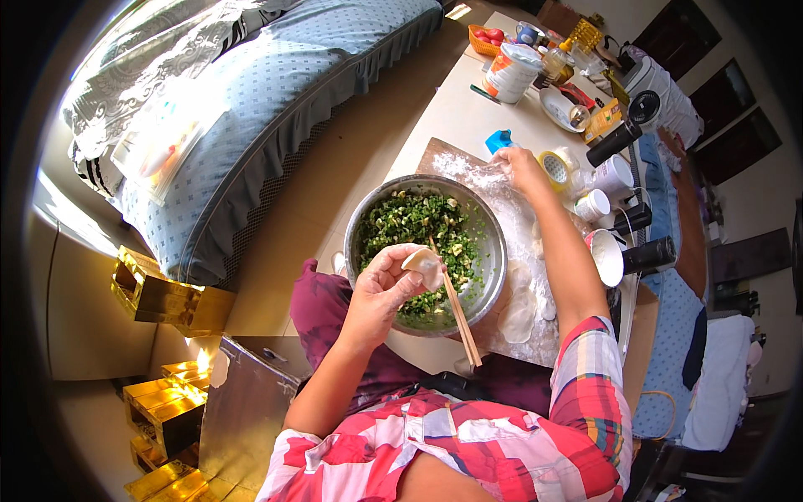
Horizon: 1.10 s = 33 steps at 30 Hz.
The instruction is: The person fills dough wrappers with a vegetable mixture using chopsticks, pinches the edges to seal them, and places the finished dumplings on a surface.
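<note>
My left hand [381,285] pinches a thin, pale dough wrapper [425,268], partly folded, over a wide metal bowl [500,285]. Chopped green leaves mixed with pale bits, a filling [401,223], fill much of the bowl. A pair of wooden chopsticks [461,320] leans out over the near rim. Stretched to the far side of the floured wooden board [433,150], my right hand [522,170] has its fingertips down at the flour beside a blue object [499,140]. What they hold, if anything, is unclear. Flattened dough wrappers [519,310] lie on the board's near right part.
Along the table's right stand a roll of tape [554,169], white tubs [613,174], a bowl [605,257] and black cylinders [649,256]. Farther back are a large bucket [511,74] and an orange basket [482,44]. A blue-covered bed [295,75] and gold boxes [166,401] are leftward.
</note>
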Available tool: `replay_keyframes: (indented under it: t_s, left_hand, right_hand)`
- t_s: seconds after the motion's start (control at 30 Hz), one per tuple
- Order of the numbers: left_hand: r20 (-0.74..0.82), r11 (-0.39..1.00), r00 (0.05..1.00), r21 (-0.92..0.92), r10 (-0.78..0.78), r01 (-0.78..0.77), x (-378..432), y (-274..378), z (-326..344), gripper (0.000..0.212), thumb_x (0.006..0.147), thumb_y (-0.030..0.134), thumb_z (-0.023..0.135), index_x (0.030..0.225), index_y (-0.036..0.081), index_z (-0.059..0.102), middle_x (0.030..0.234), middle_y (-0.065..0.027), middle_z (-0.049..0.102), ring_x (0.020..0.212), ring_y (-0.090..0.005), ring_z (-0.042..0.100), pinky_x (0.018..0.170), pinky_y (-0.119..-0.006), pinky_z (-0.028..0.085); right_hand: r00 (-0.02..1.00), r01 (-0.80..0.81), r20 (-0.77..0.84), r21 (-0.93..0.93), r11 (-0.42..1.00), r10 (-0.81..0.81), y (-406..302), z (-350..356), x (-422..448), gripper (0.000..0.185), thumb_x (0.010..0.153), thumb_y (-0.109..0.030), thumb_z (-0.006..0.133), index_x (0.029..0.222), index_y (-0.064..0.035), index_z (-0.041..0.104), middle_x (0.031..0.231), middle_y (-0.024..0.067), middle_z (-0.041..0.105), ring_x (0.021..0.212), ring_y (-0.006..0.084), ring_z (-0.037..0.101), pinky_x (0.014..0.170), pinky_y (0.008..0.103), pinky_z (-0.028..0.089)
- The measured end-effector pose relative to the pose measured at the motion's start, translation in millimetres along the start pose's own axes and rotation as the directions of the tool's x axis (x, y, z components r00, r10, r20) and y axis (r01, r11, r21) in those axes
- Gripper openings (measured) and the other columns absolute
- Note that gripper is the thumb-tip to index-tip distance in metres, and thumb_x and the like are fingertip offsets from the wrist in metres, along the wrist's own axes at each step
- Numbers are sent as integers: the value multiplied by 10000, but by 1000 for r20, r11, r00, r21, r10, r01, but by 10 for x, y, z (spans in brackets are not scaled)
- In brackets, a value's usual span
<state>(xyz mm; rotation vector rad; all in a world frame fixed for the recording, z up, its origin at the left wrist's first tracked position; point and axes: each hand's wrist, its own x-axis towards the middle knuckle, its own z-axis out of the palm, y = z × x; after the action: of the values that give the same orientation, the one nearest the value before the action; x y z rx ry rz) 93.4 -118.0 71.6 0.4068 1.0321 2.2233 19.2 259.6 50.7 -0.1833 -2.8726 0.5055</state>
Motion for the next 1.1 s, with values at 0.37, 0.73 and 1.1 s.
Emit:
replay_keyframes:
  t_s: [0.37,0.73,1.1]
  left_hand:
    - [-65,1000,998,3,-5,5,7,-10,-2,334,895,92,595,1202,31,478,1155,-121,594,1079,-249,599,916,-363,495]
    - [-87,988,996,-151,26,-39,41,-23,35,325,924,84,539,1233,33,455,1258,-158,534,1159,-287,547,959,-350,479]
    - [-125,991,989,-99,75,-87,92,-134,272,304,935,31,488,1237,38,451,1301,-146,501,1181,-264,529,965,-336,481]
  right_hand:
    - [904,-237,414,691,683,-105,-593,-27,-113,245,823,19,595,1062,-15,635,928,74,667,765,131,613,673,267,504]
    - [982,-41,186,129,991,17,-223,-360,-891,205,765,-11,563,950,-21,649,793,132,654,785,262,641,701,352,494]
    - [989,75,-142,675,734,29,-1828,-409,-1446,110,885,-101,599,960,-29,637,833,80,647,727,139,597,659,267,481]
